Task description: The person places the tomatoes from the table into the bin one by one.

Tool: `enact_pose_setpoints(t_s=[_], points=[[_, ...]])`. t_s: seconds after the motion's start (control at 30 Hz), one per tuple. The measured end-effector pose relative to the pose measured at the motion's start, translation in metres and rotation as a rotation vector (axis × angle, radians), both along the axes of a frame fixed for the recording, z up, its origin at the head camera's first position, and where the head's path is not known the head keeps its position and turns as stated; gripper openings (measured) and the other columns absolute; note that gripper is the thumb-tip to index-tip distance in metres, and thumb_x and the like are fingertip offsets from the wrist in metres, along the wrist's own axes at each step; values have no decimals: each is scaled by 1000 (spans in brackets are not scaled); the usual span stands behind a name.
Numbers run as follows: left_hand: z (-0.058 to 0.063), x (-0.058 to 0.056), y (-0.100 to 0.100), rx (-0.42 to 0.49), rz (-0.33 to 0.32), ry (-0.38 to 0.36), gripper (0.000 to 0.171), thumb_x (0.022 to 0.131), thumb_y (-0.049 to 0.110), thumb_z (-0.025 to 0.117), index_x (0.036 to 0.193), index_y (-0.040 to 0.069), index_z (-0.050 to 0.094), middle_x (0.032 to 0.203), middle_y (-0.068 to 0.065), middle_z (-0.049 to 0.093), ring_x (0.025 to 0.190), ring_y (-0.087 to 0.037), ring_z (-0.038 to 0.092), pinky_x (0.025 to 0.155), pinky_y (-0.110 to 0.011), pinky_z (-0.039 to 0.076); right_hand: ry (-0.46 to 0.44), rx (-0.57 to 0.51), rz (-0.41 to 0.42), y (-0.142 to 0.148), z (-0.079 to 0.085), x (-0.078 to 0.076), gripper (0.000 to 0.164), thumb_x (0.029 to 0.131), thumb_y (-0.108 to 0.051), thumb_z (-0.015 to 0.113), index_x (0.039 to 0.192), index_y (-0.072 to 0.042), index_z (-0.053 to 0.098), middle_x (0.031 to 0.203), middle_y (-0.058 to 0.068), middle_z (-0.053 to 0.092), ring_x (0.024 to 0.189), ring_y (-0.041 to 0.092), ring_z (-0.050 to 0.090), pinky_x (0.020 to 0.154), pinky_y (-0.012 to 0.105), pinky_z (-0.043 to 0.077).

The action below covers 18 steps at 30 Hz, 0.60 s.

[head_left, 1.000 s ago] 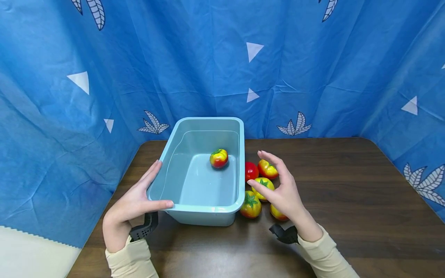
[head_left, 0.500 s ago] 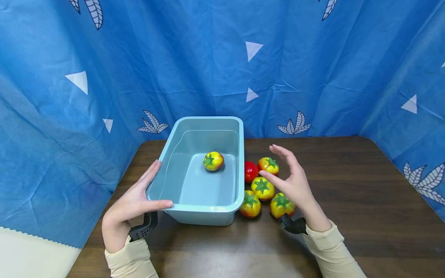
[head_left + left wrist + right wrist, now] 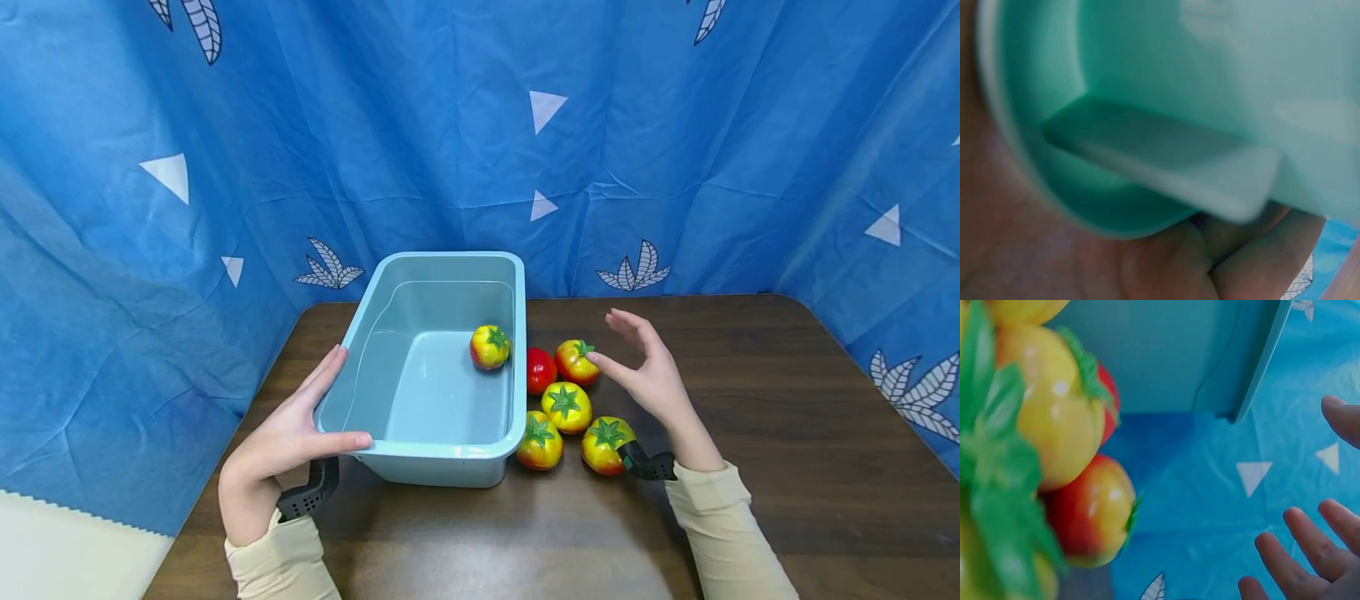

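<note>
Pale blue plastic made up the bin (image 3: 450,451), which stood upright on the brown table (image 3: 795,417). The left hand (image 3: 291,429) held its near left corner, the thumb laid along the near rim and the fingers on the left side; the left wrist view showed those fingers bent beneath the lip, close together. One red and yellow tomato (image 3: 491,347) lay on the bin's floor near the right wall; whether it touched that wall I could not tell.

Five more lay in a cluster on the table, just right of the bin. A red one (image 3: 540,372) sat closest to the far end, partly hidden by the rim, with a red and yellow one (image 3: 577,362) beside it. Below these came a yellow one (image 3: 566,408), then two with green caps facing up, one by the bin (image 3: 539,442) and one farther right (image 3: 606,446).

The right hand (image 3: 652,379) hung to the right of the cluster, holding nothing, its fingers spread and its thumb well away from them. Black cameras (image 3: 310,492) sat at both wrists, below cream sleeves (image 3: 281,554). Blue cloth (image 3: 457,125) with white triangles and leaf prints hung behind.
</note>
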State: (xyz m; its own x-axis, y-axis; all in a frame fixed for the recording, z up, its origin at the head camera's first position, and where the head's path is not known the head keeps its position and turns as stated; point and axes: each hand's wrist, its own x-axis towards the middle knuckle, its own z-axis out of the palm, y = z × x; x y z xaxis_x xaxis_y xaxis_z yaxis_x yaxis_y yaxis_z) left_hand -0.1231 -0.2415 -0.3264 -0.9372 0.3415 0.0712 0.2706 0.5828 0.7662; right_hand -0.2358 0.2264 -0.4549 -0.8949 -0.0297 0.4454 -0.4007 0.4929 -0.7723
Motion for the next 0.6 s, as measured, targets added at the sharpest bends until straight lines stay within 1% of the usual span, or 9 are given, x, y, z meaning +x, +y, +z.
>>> enact_pose_setpoints(t_s=[0.03, 0.1, 0.2, 0.27, 0.3, 0.33, 0.43, 0.5, 0.6], points=[[0, 0, 0, -3, 0, 2, 102, 69, 26, 77, 144, 24, 8, 148, 0, 2, 129, -29, 14, 92, -58, 26, -8, 5, -4, 4, -7, -5, 70, 74, -32, 72, 134, -30, 35, 132, -9, 43, 119, 12, 38, 95, 50, 30], [0, 0, 0, -4, 0, 3, 102, 68, 26, 77, 144, 24, 8, 148, 0, 3, 129, -29, 14, 92, -57, 26, -43, -48, 44, 4, 1, 0, 70, 75, -30, 72, 134, -24, 35, 133, -3, 42, 120, 16, 38, 97, 48, 29], [0, 0, 0, -5, 3, -1, 102, 68, 26, 77, 144, 24, 9, 148, 1, 3, 129, -29, 14, 92, -57, 26, -87, -59, 56, 9, 1, -1, 69, 75, -30, 71, 135, -22, 36, 134, 0, 42, 121, 20, 38, 96, 50, 29], [0, 0, 0, -3, 6, -5, 102, 68, 26, 77, 144, 24, 9, 148, 0, 3, 129, -29, 15, 92, -58, 26, -111, -41, 56, 11, 3, 0, 69, 76, -34, 70, 134, -24, 35, 133, -2, 42, 121, 18, 38, 95, 49, 31], [0, 0, 0, -2, 7, -5, 102, 68, 26, 77, 144, 24, 9, 148, 0, 3, 128, -29, 15, 92, -58, 26, -116, 0, 23, 16, -6, -8, 70, 74, -37, 70, 134, -28, 35, 133, -6, 42, 120, 16, 39, 93, 50, 34], [0, 0, 0, -2, 10, -8, 102, 68, 26, 77, 144, 24, 9, 148, -1, 3, 128, -29, 15, 92, -58, 26, -117, 23, 5, 18, -9, -10, 69, 74, -42, 69, 133, -32, 35, 131, -9, 43, 118, 14, 40, 91, 50, 37], [0, 0, 0, 1, 14, -13, 102, 68, 26, 77, 144, 24, 9, 148, -2, 3, 128, -29, 16, 92, -58, 27, -137, 33, 6, 22, -9, -9, 68, 73, -48, 68, 132, -37, 35, 129, -12, 43, 116, 13, 42, 87, 48, 40], [0, 0, 0, -1, 12, -12, 102, 69, 26, 77, 144, 25, 9, 148, -2, 3, 128, -30, 16, 91, -58, 27, -154, 30, 9, 24, -9, -9, 68, 72, -50, 67, 131, -38, 35, 128, -12, 44, 116, 15, 42, 86, 49, 41], [0, 0, 0, -5, 16, -14, 102, 68, 26, 77, 144, 25, 9, 148, 1, 2, 128, -29, 16, 92, -57, 27, -183, 19, 19, 26, -12, -11, 70, 72, -52, 67, 132, -35, 36, 128, -11, 44, 116, 18, 42, 86, 48, 41]])
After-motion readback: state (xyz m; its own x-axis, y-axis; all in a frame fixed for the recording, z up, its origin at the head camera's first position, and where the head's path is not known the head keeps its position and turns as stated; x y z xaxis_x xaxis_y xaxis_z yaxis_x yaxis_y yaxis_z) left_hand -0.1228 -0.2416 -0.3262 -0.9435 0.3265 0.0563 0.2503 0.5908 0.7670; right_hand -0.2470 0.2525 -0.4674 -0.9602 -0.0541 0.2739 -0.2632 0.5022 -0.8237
